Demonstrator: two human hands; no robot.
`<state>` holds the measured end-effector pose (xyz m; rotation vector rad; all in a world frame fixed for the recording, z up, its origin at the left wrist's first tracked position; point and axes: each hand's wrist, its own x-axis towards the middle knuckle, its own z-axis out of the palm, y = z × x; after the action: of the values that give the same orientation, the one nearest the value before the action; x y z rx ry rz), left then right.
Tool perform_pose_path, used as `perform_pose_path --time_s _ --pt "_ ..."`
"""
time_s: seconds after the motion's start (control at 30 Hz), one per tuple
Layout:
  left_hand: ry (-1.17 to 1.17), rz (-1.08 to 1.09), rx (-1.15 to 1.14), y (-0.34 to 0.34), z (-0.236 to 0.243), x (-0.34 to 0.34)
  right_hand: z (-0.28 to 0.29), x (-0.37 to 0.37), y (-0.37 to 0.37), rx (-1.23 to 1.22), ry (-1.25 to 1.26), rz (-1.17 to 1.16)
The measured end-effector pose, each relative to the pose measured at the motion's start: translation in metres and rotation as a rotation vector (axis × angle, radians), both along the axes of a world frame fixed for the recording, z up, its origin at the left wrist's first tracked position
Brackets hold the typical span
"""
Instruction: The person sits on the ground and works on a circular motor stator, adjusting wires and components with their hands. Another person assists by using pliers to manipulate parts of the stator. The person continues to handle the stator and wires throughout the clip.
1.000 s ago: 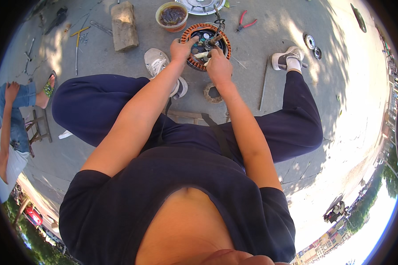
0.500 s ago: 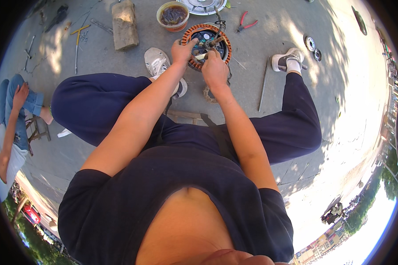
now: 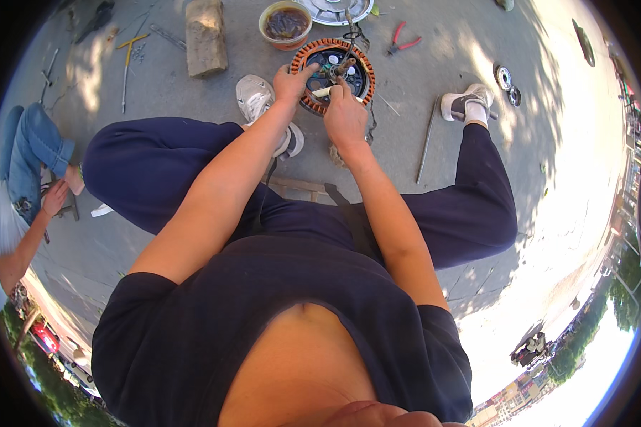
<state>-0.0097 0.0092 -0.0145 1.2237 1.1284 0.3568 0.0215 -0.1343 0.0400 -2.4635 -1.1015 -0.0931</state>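
Observation:
My left hand (image 3: 290,83) grips the left rim of a round motor stator (image 3: 361,71) with orange copper windings, its thumb reaching over the dark inner plate. A greasy shaft (image 3: 345,66) with a cable stands up from the centre. My right hand (image 3: 345,117) is closed at the lower middle of the stator, fingertips just below the shaft beside a cream-coloured strip (image 3: 323,92); what it holds is hard to make out. A dark cable hangs down past its right side.
A tub of brown liquid (image 3: 285,27), silver cover (image 3: 338,7), block (image 3: 205,39), red pliers (image 3: 404,43), yellow-handled tool (image 3: 132,44), metal rod (image 3: 427,139) and small metal rings (image 3: 504,78) lie around me. Another person (image 3: 35,156) sits at the left.
My right hand has shifted slightly lower and now looks more bent around the stator's middle. The other person's leg and hand at the left have moved.

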Motion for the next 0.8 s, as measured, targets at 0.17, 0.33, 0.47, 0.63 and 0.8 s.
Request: perform_pose_path --time_s 0.17,0.33,0.47,0.63,0.8 --pt "-0.066 -0.134 0.295 0.024 -0.036 -0.007 -0.003 0.001 0.001 0.014 -0.035 0.063" --pt "0.031 -0.139 -0.036 0.034 -0.012 -0.008 -0.008 -0.001 0.004 -0.008 0.035 0.097" --pt "-0.057 0.006 0.000 0.033 -0.030 -0.014 -0.008 -0.005 0.014 0.015 -0.019 0.129" --pt "0.057 -0.019 0.132 0.021 -0.019 -0.011 -0.009 -0.001 0.011 0.049 -0.035 0.136" --pt "0.088 -0.039 0.250 0.021 -0.028 -0.012 -0.010 -0.002 0.012 0.040 -0.048 0.142"
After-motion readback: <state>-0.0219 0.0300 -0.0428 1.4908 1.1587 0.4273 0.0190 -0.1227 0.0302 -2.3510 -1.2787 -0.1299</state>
